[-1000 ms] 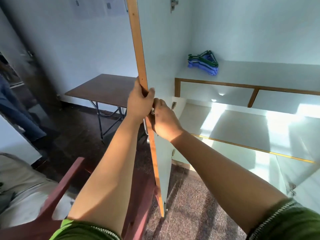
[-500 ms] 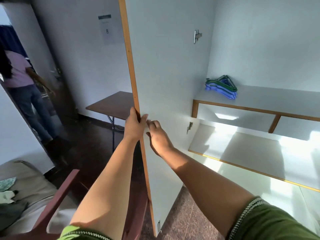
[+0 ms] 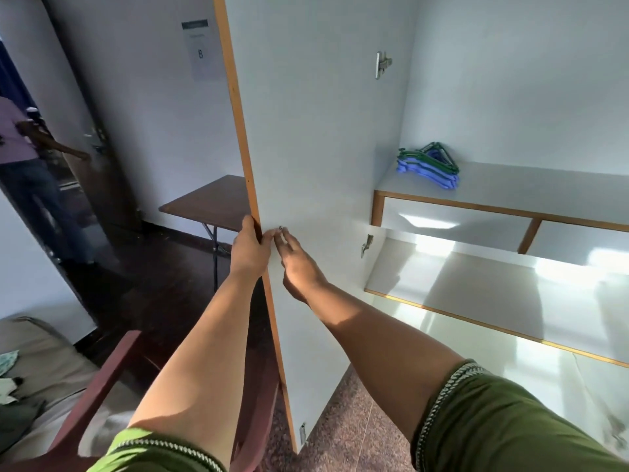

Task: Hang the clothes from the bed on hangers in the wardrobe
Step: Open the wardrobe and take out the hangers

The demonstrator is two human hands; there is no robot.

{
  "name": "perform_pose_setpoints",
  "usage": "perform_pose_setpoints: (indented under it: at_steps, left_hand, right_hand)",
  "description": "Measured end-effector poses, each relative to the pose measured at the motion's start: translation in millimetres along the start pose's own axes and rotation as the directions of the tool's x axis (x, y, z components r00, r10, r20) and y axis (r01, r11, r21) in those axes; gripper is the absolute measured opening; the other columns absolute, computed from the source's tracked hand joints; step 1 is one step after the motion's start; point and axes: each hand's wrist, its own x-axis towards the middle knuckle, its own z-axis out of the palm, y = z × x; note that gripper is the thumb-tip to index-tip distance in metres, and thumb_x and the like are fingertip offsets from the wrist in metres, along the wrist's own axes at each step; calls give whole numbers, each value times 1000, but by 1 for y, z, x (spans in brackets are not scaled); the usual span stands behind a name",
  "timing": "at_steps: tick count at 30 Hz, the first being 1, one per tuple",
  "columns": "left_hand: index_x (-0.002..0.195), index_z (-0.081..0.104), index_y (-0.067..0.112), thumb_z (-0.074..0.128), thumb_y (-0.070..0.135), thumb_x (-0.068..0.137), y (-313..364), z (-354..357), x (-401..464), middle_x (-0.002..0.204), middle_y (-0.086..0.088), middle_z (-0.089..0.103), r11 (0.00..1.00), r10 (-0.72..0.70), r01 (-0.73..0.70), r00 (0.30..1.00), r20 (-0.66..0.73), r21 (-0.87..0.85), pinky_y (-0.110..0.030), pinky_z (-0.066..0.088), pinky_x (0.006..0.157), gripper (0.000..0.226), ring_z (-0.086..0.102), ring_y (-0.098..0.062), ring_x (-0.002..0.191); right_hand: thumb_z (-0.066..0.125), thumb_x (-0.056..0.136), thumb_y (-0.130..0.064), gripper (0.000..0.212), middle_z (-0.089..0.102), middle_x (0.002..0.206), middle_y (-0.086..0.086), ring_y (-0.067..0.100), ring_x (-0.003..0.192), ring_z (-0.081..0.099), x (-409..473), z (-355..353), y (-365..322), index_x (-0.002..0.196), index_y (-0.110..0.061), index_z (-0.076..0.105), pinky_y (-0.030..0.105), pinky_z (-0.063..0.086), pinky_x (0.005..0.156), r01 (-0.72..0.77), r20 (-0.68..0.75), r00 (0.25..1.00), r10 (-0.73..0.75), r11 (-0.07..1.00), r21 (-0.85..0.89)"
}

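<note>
Hard sunlight falls in bright patches on the lower wardrobe shelf [image 3: 476, 301], with near-glare and sharp shadows beside them. The doorway [image 3: 41, 199] at left is dim. Straight edges bow towards the frame's borders, and the picture is slightly soft throughout.

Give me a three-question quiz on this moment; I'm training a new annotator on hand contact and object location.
1. True or false: the left hand grips the wooden edge of the wardrobe door.
2. Where is the stack of hangers? A) on the brown table B) on the upper wardrobe shelf C) on the bed
3. Fill in: the right hand has its fingers extended toward the door's ____ face.

Key: 1 true; 2 B; 3 inner.
</note>
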Motion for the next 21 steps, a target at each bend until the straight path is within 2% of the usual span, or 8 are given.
perform_pose_setpoints:
  at_steps: [2,4,6,9,13,21]
  left_hand:
    - [130,38,12,56,21,96,5,10,-6,130,-8,51,995,11,2,992,-125,98,-45,46,92,40,51,-32,121]
    - [149,19,17,57,9,91,9,24,-17,153,-11,26,971,69,2,955,-287,240,-49,32,108,70,30,-32,138]
    - [152,13,15,53,0,83,11,40,-30,157,-17,15,936,207,-74,907,-367,345,-52,19,115,81,19,-36,142]
    - [149,19,10,56,0,76,11,70,-44,153,-23,21,885,355,-222,891,-285,408,-57,12,114,82,18,-44,141]
    - [145,28,6,65,7,72,24,116,-53,147,-24,31,856,423,-359,900,-104,372,-60,22,112,82,27,-45,136]
    - [136,40,8,65,25,75,75,231,-35,138,-14,41,873,418,-414,907,42,259,-55,35,106,68,37,-34,125]
  right_hand:
    - [42,94,3,65,17,160,7,27,141,32,1,-6,5,153,-14,19,36,32,114,-14,21,1000,14,999,32]
    - [46,95,-4,60,29,153,9,31,130,45,-3,-12,11,151,-16,28,38,40,107,-83,13,997,83,992,89]
    - [50,95,-10,53,37,144,11,32,126,48,-13,-23,19,146,-13,36,38,42,104,-94,-28,995,97,990,102]
    - [58,90,-16,50,46,131,15,34,121,50,-27,-33,50,139,-10,45,40,43,102,-164,-100,980,173,982,88]
    - [57,90,-22,46,47,130,11,31,121,47,-48,-57,97,135,-14,47,41,44,100,-325,-164,931,325,945,28]
    - [55,92,-29,41,45,129,3,26,123,43,-73,-116,219,130,-20,46,45,42,98,-542,-304,800,517,840,3]
